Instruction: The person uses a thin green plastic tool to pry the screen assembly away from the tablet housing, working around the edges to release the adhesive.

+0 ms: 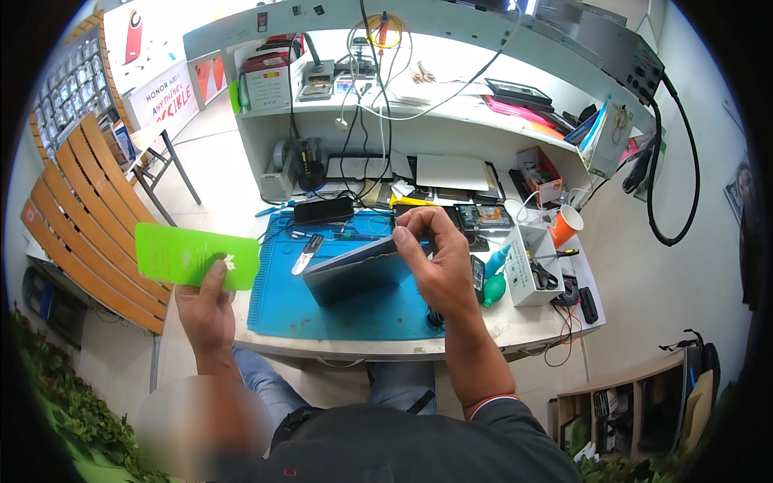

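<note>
At this blue mat [276, 318], our right hand [441, 270] is pinching a rightward-rising grey slab [358, 275], our left hand [205, 312] a crosswise green card [173, 251].

Could slide a hand easily along the near strip of the blue mat [278, 315], in front of the tilted grey slab [348, 282]. Also fits down the left side, between the slab and the green card [193, 254] in the left hand [205, 312], minding the metal-bladed tool [307, 254] lying there. Would hit the slab dead centre, plus the right hand [441, 262] at its upper edge. Tight on the right: would bump the green bulb [494, 290], then the white box [525, 278]. Farther back, would meet the black phone [324, 211] and dangling cables [386, 113].
</note>
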`<state>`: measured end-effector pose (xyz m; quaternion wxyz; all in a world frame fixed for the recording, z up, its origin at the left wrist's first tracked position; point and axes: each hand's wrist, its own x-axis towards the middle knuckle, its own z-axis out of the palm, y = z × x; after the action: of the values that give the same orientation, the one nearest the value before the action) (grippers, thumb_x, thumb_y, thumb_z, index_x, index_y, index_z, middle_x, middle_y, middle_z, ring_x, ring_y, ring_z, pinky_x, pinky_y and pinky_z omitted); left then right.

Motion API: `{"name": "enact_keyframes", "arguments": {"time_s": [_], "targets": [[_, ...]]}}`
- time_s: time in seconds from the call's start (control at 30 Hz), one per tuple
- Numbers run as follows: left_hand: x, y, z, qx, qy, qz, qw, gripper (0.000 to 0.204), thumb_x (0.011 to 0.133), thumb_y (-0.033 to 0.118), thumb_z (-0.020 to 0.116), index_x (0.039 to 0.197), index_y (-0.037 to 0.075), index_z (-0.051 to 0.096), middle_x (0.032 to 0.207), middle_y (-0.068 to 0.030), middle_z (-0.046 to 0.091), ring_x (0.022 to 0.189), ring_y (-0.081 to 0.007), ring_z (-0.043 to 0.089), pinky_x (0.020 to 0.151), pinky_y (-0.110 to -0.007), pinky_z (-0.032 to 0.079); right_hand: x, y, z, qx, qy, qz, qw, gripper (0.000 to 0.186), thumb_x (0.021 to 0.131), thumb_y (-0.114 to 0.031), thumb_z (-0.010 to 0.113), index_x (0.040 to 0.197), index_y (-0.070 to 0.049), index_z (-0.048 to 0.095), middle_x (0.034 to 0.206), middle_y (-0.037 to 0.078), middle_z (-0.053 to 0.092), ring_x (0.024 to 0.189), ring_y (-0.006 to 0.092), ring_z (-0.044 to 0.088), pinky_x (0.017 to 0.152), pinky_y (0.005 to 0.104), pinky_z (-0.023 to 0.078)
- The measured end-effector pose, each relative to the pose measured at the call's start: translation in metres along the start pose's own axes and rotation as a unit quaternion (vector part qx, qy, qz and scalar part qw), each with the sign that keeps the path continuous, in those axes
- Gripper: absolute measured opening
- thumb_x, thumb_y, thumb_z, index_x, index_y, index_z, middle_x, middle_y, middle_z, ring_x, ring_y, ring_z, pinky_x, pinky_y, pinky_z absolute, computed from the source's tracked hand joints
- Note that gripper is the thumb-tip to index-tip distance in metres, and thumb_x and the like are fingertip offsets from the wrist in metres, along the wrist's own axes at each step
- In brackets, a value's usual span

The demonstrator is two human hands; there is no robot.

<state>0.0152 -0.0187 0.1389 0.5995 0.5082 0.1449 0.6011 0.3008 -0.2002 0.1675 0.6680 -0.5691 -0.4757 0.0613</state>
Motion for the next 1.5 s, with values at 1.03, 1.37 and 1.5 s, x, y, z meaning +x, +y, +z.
{"name": "enact_keyframes", "arguments": {"time_s": [1.03,1.37,1.5], "targets": [[-0.102,-0.009,0.057,0.191,-0.062,0.185,0.962,0.023,0.115,0.019,0.053,0.124,-0.001,0.049,0.108,-0.024,0.066,0.089,-0.0345,0.078,0.081,-0.043,0.068,-0.051,0.005,-0.01,0.033,0.004,-0.093,0.995,0.021,0.088,-0.002,0.052,0.108,-0.001,0.059,0.144,0.034,0.062,0.14,0.0414,0.059,0.12,0.0501,0.04],[-0.063,0.004,0.069,0.221,-0.13,0.188,0.948,0.025,0.113,0.007,0.055,0.132,-0.009,0.055,0.119,-0.0217,0.067,0.102,-0.0341,0.078,0.081,-0.04,0.07,-0.024,0.008,-0.005,0.004,0.0,-0.082,0.997,0.017,0.092,-0.002,0.053,0.107,0.001,0.061,0.139,0.029,0.067,0.133,0.0381,0.065,0.118,0.0458,0.045],[-0.044,0.007,0.07,0.257,-0.151,0.175,0.938,0.025,0.105,-0.004,0.068,0.129,-0.007,0.061,0.115,-0.0208,0.071,0.099,-0.0239,0.075,0.085,-0.033,0.064,-0.011,0.006,-0.001,0.0,0.002,-0.056,0.998,0.013,0.097,-0.004,0.058,0.107,0.002,0.063,0.137,0.027,0.069,0.128,0.0349,0.066,0.113,0.0407,0.046]]}}
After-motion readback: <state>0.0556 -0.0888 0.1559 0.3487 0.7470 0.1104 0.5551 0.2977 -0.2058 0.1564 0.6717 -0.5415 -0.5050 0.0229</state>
